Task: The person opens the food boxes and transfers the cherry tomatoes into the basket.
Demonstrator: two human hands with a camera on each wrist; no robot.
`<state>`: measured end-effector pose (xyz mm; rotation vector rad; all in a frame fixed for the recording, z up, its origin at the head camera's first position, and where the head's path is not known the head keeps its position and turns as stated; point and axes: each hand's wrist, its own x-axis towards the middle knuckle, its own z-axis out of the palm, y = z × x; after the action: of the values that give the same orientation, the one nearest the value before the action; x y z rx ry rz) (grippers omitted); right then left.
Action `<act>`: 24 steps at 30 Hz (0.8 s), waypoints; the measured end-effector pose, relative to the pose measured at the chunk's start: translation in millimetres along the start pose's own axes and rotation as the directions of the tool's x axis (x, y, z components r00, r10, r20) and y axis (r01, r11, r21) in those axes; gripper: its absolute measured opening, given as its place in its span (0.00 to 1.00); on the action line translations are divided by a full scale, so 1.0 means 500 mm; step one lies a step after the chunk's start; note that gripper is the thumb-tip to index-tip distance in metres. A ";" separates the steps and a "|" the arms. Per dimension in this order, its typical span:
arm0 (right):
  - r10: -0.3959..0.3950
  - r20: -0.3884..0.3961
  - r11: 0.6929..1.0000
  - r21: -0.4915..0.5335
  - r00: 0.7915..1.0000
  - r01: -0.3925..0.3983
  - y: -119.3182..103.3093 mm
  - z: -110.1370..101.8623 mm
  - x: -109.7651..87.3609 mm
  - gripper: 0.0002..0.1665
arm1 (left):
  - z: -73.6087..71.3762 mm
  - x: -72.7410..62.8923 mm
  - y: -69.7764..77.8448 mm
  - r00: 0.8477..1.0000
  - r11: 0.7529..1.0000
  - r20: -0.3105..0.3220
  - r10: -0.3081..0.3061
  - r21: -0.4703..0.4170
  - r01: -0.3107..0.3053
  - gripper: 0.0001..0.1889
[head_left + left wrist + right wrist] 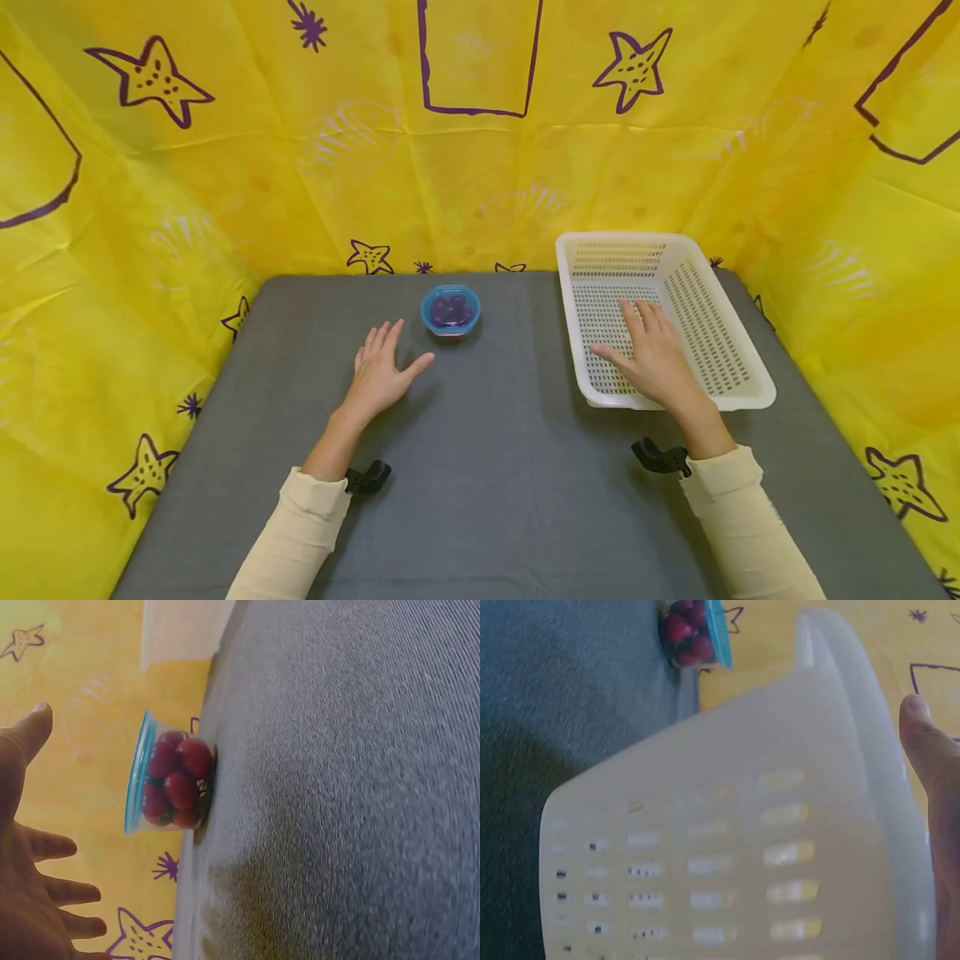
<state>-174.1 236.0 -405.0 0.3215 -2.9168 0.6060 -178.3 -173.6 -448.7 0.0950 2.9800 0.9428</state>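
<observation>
A small clear tub (451, 311) with a blue lid stands toward the back of the table. Through its side in the left wrist view, several red, round cherry-tomato-like fruits (181, 789) show. My left hand (380, 372) hovers just in front and left of the tub, fingers spread, touching nothing. On the right sits a white slotted plastic basket (577, 350). Above its near part my right hand (651, 354) is held with fingers extended and thumb out to the left, holding nothing. The right wrist view has the basket's wall (727, 825) close up, with the thumb beyond the rim.
A grey cloth covers the table (480, 483). Yellow curtains (480, 167) with purple starfish drawings hang behind it and along both sides. The basket stands near the table's back right corner. A black wrist mount (367, 477) sticks out beside each sleeve.
</observation>
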 end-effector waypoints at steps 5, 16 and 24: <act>-0.039 -0.026 0.999 0.023 0.999 0.039 -0.015 0.003 0.006 0.52 | 0.007 0.005 0.002 1.000 0.995 0.015 -0.016 -0.103 0.017 0.46; -0.103 -0.054 0.993 0.047 0.993 0.105 -0.052 0.017 0.021 0.50 | 0.014 0.016 0.008 0.987 0.938 0.088 -0.135 -0.311 0.156 0.46; -0.146 -0.062 0.988 0.045 0.987 0.149 -0.081 0.025 0.037 0.50 | 0.017 0.024 0.013 0.982 0.820 0.109 -0.156 -0.539 0.190 0.43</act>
<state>-183.8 191.2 -397.9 0.5114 -2.7947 0.6532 -189.5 -162.9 -451.8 -0.1527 2.4809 1.6775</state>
